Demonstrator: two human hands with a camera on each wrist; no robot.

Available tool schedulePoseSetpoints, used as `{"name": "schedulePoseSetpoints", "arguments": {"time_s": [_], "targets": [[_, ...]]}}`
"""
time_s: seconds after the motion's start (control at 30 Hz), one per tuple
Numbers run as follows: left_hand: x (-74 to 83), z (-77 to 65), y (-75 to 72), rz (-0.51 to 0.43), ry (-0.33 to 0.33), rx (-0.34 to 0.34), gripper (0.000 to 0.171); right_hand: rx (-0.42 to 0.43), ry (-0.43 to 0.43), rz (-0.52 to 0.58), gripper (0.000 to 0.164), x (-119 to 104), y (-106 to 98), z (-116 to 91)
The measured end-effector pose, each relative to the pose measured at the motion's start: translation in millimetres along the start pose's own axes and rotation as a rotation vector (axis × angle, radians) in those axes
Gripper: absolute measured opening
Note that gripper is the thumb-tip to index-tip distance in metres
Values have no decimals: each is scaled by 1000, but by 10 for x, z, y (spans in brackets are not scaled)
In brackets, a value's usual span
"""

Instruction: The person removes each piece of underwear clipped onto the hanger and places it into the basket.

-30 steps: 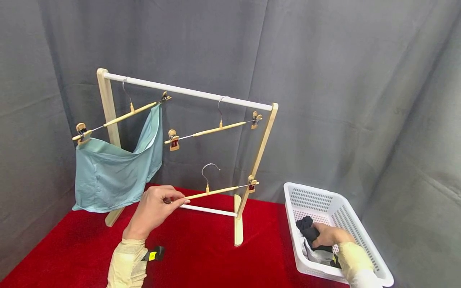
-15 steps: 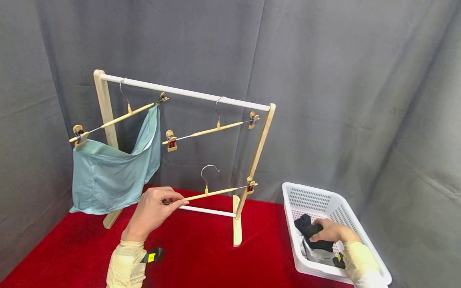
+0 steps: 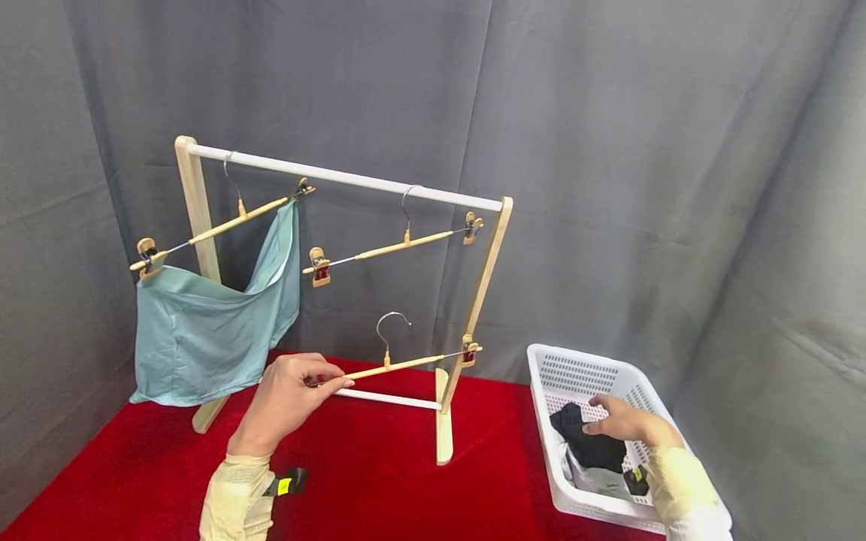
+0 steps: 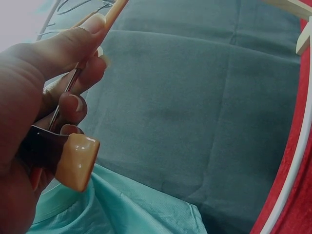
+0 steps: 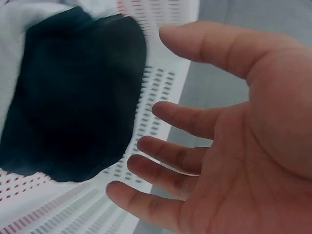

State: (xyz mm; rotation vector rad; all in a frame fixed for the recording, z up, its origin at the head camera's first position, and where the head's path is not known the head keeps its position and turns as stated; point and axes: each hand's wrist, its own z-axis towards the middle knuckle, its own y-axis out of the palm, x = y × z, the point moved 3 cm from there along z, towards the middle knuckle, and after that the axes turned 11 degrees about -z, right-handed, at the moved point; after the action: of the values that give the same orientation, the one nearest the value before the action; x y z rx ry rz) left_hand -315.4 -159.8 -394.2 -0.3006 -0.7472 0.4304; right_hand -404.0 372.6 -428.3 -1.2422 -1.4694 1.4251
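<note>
My left hand (image 3: 287,398) pinches a clip hanger (image 3: 399,365) near its left end, thumb over the bar. The hanger's wire hook stands up free, and one tan clip (image 4: 79,162) juts out below my palm in the left wrist view. My right hand (image 3: 619,419) is over the white basket (image 3: 575,505), its fingers spread and relaxed with nothing between them. Just beside those fingers a black cloth garment (image 5: 78,97) lies in the basket, on top of a light grey garment (image 3: 602,481). In the right wrist view a gap shows between fingertips and black cloth.
A rack with a white rail (image 3: 345,176) and wooden posts stands on the red cloth (image 3: 365,481). From the rail hang a hanger with light blue shorts (image 3: 210,338) clipped on and a second, bare clip hanger (image 3: 399,246). Grey curtain (image 3: 609,188) lies behind.
My right hand has let go of the black garment and opened, lifting slightly off it; the cloth now lies flatter. My left hand keeps its pinch on the hanger. The view has shifted slightly.
</note>
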Motion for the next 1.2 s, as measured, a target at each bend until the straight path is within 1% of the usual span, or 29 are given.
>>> {"name": "schedulePoseSetpoints", "arguments": {"time_s": [0.13,0.4,0.57,0.67,0.73,0.8,0.93,1.03,1.1,1.2], "targets": [[1,-6,-9,13,0,-3,12,16,-6,14,55,-117,-67,6],[-10,-22,-16,14,-32,1,14,36,-45,51,50,-396,-150,32],[-5,-26,-23,4,-36,-1,13,9,-61,108,46,-530,-135,45],[-9,-31,-31,5,-44,-1,13,9,-101,136,43,-615,-139,51],[-14,-33,-40,4,-45,0,12,36,-154,145,40,-680,-157,67],[-15,-33,-49,1,-41,3,12,84,-200,154,37,-752,-195,91],[-12,-35,-70,-1,-33,13,13,215,-306,209,29,-931,-288,153],[-9,-36,-76,4,-27,15,14,302,-340,235,24,-1081,-366,204],[-8,-35,-76,5,-26,16,14,343,-323,237,20,-1167,-404,252],[-2,-30,-75,-1,-23,17,14,380,-297,270,21,-1276,-450,342]]}}
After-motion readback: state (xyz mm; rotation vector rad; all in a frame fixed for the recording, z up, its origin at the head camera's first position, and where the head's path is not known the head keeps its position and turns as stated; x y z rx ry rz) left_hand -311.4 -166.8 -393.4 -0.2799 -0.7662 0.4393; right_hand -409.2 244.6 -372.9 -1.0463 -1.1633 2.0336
